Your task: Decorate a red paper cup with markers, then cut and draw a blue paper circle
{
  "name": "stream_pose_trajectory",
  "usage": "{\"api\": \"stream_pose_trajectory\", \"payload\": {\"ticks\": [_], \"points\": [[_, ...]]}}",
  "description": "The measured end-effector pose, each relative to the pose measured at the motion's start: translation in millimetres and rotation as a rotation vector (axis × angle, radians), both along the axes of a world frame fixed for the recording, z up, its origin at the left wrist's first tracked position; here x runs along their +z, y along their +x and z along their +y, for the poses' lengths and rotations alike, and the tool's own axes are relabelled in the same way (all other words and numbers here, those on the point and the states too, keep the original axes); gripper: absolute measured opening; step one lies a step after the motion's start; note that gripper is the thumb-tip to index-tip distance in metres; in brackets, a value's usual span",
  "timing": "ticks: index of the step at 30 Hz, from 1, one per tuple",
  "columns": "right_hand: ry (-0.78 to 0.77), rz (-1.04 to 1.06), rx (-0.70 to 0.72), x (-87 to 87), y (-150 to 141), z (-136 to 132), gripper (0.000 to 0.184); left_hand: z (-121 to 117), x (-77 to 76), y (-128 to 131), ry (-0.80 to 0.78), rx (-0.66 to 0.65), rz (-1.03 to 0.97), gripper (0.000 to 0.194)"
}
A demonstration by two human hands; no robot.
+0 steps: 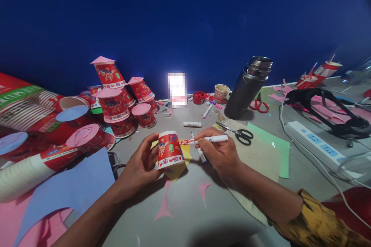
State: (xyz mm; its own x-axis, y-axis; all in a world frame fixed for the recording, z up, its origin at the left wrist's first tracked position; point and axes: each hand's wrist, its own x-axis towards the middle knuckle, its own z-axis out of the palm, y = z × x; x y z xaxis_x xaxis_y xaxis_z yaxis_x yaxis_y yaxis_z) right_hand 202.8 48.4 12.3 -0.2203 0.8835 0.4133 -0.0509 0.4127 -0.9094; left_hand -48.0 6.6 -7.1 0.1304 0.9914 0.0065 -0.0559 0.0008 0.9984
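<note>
One cluttered grey tabletop, blue wall

Blue wall fills upper frame. Bright pixelated rectangle upright near centre, at wall's foot. Right of it, red round item, then patterned paper cup. Dark flask with metal neck, right of centre; red-handled tool just beside its base. Black-handled scissors below flask; green sheet farther right. White power strip at right edge region, beneath black strap-like frame.
</note>
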Motion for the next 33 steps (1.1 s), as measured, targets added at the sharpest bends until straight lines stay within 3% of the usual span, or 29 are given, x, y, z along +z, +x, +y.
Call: {"api": "stream_pose_trajectory", "payload": {"ticks": [5,10,14,21,33], "points": [[0.003,-0.05,0.043,0.6,1,0,0.016,-1,0.5,0,-0.011,-0.006,0.044,0.083],[0.103,-0.106,-0.032,-1.1,2,2,0.015,-1,-2.2,-3,0.017,0.004,0.122,0.082],[0.148,-0.002,-0.071,-2.6,1,1,0.011,-3,-0.3,-3,0.181,0.012,0.349,0.079],[0.457,-0.159,-0.037,2.3,2,1,0.011,-10,6.9,7,0.413,0.055,0.699,0.069],[0.607,-0.227,-0.031,5.0,3,2,0.013,-10,2.3,7,0.391,0.024,0.6,0.07]]}}
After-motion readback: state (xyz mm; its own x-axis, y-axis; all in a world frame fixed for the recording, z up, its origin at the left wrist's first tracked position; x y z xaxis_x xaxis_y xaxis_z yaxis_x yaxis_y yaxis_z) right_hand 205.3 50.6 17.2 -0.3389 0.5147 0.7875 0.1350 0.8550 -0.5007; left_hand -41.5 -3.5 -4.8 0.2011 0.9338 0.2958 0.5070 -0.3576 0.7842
